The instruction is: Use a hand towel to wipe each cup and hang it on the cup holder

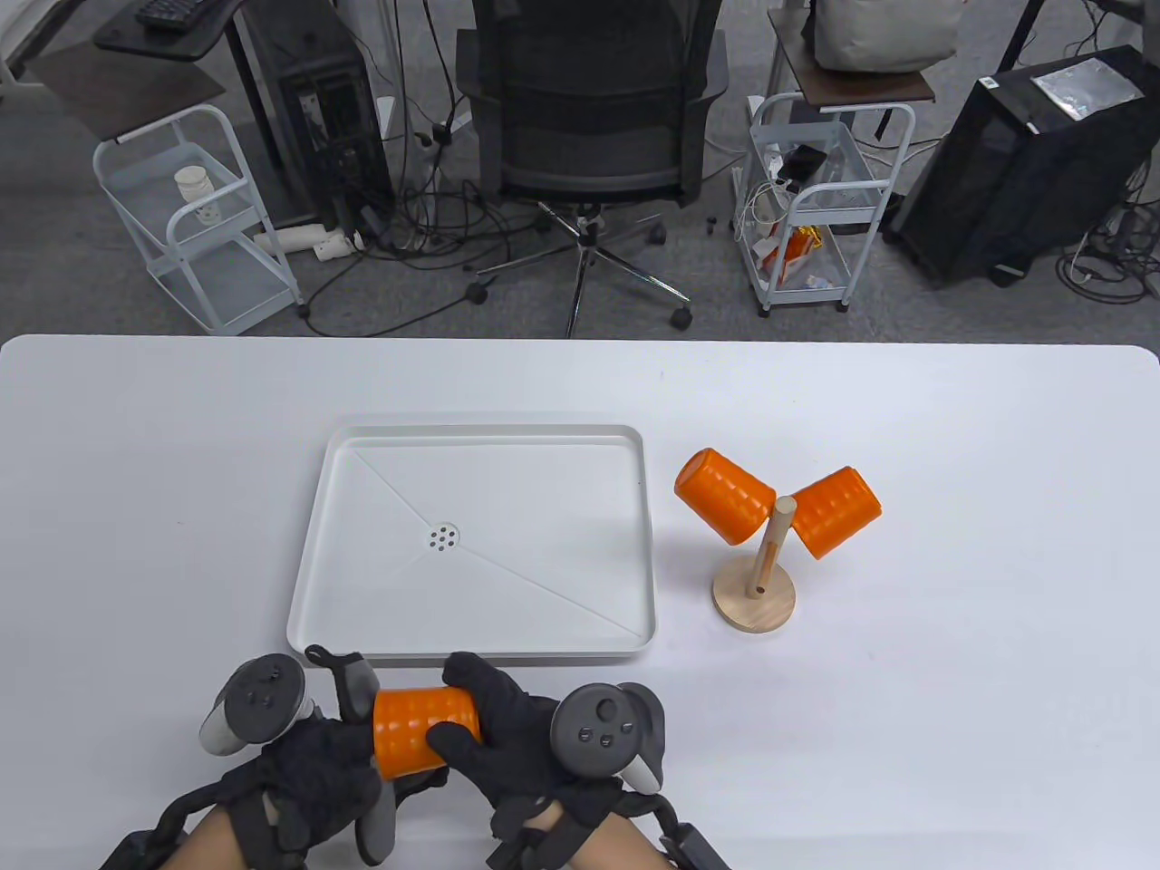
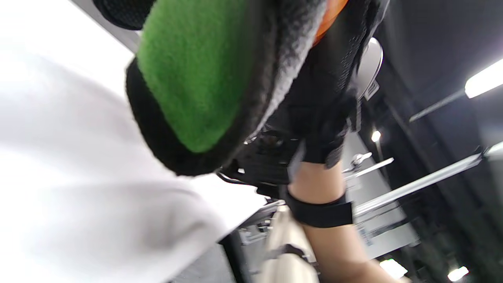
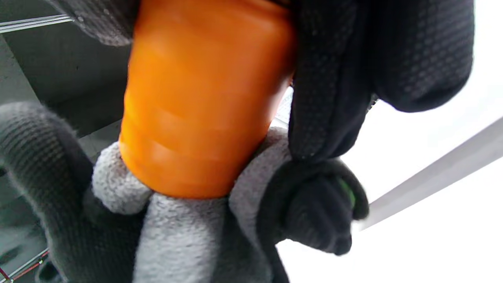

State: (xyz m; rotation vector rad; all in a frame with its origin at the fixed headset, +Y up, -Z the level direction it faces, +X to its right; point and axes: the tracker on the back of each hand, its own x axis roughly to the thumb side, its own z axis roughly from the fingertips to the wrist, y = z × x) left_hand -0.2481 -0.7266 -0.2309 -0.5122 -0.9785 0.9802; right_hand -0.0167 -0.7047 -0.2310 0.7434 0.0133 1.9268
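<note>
Nearby, both hands' fingers clamp one orange cup (image 1: 417, 730) and towel (image 3: 177, 232); white tray (image 1: 480, 643) just beyond; two cups hang on holder (image 1: 757, 594).

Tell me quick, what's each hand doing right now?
Left hand: holds the towel against the cup's end.
Right hand: grips the orange cup.

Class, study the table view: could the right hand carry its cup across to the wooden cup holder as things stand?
Probably yes. The right hand grips the orange cup near the table's front edge, and bare table lies between it and the cup holder. Two cups already hang there; whether a peg is free is unclear.
</note>
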